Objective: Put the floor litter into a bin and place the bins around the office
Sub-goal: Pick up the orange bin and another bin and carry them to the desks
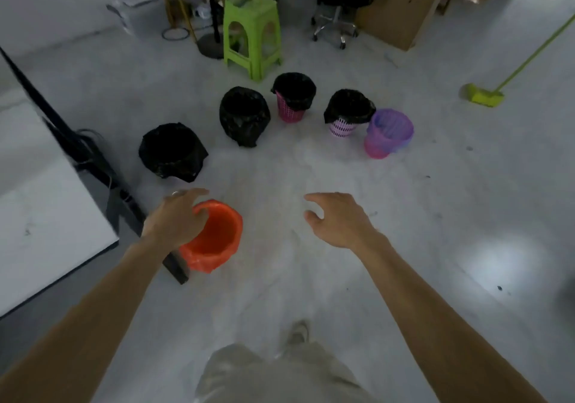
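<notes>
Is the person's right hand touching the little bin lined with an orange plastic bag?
Apart. The head view shows bare grey floor between the right hand and the small bin lined with an orange plastic bag.

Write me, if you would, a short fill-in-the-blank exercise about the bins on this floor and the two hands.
The left hand is at the rim of the orange-lined bin; the right hand holds ____.
Altogether the bins number ____.
The stool behind them is coloured ____.
The broom lies off to their ____ side.
Missing words: nothing; six; green; right.
</notes>
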The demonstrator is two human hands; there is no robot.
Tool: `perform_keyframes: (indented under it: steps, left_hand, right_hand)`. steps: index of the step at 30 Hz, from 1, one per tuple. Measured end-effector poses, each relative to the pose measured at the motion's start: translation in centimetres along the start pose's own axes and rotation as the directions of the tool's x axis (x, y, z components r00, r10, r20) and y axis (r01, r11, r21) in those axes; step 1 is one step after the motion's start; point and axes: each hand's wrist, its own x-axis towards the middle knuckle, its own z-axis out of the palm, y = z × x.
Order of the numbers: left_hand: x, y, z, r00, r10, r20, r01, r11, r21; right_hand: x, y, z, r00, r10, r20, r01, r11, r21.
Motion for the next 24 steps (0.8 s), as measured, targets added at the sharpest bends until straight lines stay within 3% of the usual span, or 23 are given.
perform_keyframes:
  steps: [5, 10, 20, 24]
  left_hand:
    - [7.0, -1.1, -3.6, 0.976, -0.210, -0.064, 0.207, 0.977, -0.052]
    - [14.3, -3.4, -6.0, 0.940, -0.323, -0.107, 0.306, 0.941, -0.146]
    - [28.6, -8.7, -6.8, 0.829, -0.559, -0.017, 0.534, 0.800, -0.273]
    - [31.9, -11.2, -6.0, 0.732, -0.680, 0.041, 0.646, 0.675, -0.357]
  right_hand:
    - [13.8, -3.8, -5.3, 0.978, -0.189, 0.092, 0.198, 0.975, -0.102]
    - [25.7, -8.5, -5.8, 0.927, -0.323, 0.191, 0.354, 0.922, -0.158]
    - [45.7, -17.9, -6.3, 0.815, -0.411, 0.409, 0.527, 0.819, -0.228]
    - [53.6, -20.7, -5.4, 0.722, -0.426, 0.545, 0.620, 0.748, -0.237]
